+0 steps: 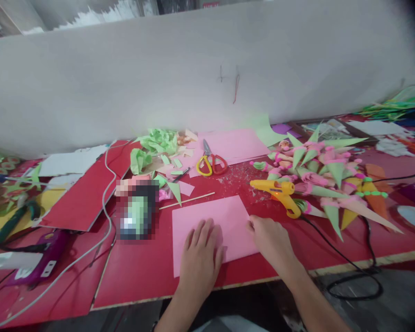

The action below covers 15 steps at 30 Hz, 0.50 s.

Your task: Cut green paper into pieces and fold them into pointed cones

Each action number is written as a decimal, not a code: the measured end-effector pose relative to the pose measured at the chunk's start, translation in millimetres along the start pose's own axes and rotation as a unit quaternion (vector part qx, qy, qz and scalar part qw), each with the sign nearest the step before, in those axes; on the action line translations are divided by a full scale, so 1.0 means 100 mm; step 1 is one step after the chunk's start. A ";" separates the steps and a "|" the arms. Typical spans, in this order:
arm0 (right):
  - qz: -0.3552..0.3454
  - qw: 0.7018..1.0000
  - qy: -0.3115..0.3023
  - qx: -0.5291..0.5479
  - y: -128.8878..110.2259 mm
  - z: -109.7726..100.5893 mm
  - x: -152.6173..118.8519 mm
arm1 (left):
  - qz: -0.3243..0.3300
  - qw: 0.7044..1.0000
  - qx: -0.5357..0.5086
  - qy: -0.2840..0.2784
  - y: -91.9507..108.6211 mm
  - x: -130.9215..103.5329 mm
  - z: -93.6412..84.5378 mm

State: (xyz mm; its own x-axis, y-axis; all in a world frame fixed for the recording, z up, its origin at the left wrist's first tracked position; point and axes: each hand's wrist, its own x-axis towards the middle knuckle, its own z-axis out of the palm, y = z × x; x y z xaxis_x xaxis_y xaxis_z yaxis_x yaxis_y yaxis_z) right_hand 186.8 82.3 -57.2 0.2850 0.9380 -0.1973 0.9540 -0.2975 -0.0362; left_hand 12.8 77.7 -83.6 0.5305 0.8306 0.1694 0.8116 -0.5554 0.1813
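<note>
A pink sheet of paper lies on the red tabletop in front of me. My left hand rests flat on its lower left part, fingers stretched out. At the sheet's right edge is my right hand, its fingers curled and closed on the paper there; the fingertips are partly hidden. Just beyond the right hand lies a yellow glue gun with a black cord. Scissors with one yellow and one red handle lie behind the sheet, and a thin wooden stick lies along its far edge.
Green and pink paper cones are heaped on the right. Crumpled green paper and more pink sheets lie at the back by a grey wall. A blurred-out object sits left, near a white cable and red board.
</note>
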 end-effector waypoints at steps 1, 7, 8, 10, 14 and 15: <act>0.001 1.000 -0.001 0.001 0.00 0.00 0.00 | -0.002 1.000 0.000 0.002 0.00 0.00 0.01; 0.010 1.000 -0.007 0.003 -0.01 0.00 0.01 | -0.009 1.000 -0.001 -0.003 -0.02 -0.01 0.03; 0.009 1.000 -0.006 0.005 -0.01 0.00 0.01 | -0.009 1.000 -0.002 -0.005 -0.02 -0.02 0.03; 0.008 1.000 -0.007 0.010 0.00 0.00 0.00 | -0.007 1.000 -0.001 -0.011 -0.03 -0.03 0.03; 0.009 1.000 -0.010 0.013 0.00 0.00 0.00 | 0.007 1.000 0.015 -0.021 -0.10 -0.08 0.02; 0.010 1.000 -0.010 0.013 0.00 -0.01 0.00 | 0.011 0.999 0.023 -0.024 -0.13 -0.10 0.01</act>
State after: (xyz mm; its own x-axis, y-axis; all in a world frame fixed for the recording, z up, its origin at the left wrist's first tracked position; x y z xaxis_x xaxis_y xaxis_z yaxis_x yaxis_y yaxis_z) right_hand 187.4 82.5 -56.8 0.3017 0.9280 -0.2185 0.9455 -0.3207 -0.0566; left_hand -2.6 76.6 -88.7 0.5580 0.8203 0.1259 0.8099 -0.5713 0.1328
